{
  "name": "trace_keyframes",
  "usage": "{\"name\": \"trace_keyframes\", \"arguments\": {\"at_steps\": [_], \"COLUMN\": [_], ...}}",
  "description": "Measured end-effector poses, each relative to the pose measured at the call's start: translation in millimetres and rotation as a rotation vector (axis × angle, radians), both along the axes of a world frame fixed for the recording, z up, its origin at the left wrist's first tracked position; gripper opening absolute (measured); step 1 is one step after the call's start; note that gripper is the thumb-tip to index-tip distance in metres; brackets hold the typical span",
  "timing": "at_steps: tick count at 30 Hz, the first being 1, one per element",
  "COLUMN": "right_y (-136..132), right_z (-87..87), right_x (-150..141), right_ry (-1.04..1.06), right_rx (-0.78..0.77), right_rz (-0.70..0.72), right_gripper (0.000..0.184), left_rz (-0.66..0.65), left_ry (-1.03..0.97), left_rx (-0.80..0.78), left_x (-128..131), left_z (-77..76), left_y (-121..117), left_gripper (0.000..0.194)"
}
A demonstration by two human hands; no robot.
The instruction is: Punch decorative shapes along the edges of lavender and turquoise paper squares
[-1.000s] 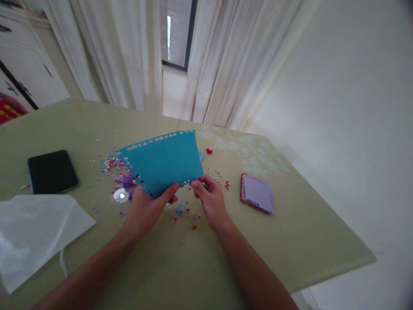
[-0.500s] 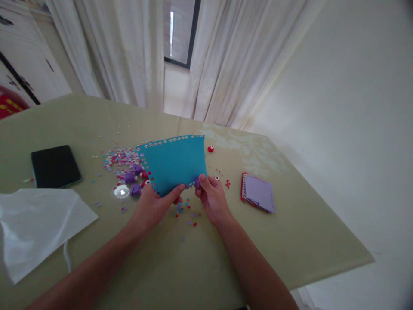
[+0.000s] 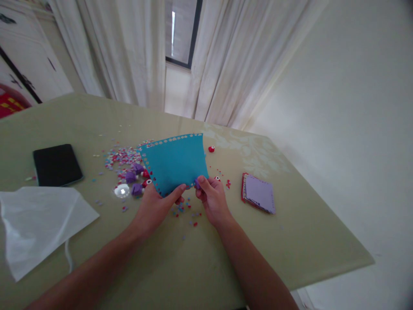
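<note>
My left hand (image 3: 156,206) pinches the near left part of a blue sheet of paper (image 3: 176,163), thumb on top. Rows of small cut-out shapes run along the sheet's far and left edges, and a few holes show on its near edge. My right hand (image 3: 211,200) is closed around a small purple craft punch (image 3: 197,184), which sits at the sheet's near edge toward the right corner. Its underside is hidden by my fingers. Several other purple punches (image 3: 137,189) with red parts lie beside the sheet on the left.
Paper confetti (image 3: 124,156) is heaped at the left, with more bits below my hands. A stack of purple and red paper (image 3: 259,193) lies at the right. A small red punch (image 3: 211,149) stands behind. A black tablet (image 3: 57,165) and a white sheet (image 3: 41,228) are far left.
The blue sheet has tilted slightly, its far right corner shifting a little left. Both hands keep nearly the same place and grip.
</note>
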State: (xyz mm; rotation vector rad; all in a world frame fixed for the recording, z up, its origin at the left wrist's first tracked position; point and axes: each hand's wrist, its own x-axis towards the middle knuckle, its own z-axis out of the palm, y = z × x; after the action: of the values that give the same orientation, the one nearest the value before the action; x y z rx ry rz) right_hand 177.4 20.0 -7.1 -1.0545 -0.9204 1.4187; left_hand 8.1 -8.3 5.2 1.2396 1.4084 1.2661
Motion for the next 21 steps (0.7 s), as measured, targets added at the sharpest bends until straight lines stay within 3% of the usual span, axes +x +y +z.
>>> {"name": "trace_keyframes", "arguments": {"at_steps": [12,21], "right_y": [-0.5,0.8], "right_z": [-2.2,-2.3], "right_x": [-0.7,-1.1], "right_ry": [-0.06,0.052], "right_rx": [0.052,0.069], "right_rz": [0.016,0.005], "right_gripper": [0.058,0.058], "left_rz": [-0.008,0.023], "left_ry": [-0.054,0.018], "left_rx": [-0.012,-0.016], "left_x": [2.5,-0.6], "left_z": [4.7,3.6], "left_y": [-0.5,-2.0], "left_gripper": [0.027,0.03]}}
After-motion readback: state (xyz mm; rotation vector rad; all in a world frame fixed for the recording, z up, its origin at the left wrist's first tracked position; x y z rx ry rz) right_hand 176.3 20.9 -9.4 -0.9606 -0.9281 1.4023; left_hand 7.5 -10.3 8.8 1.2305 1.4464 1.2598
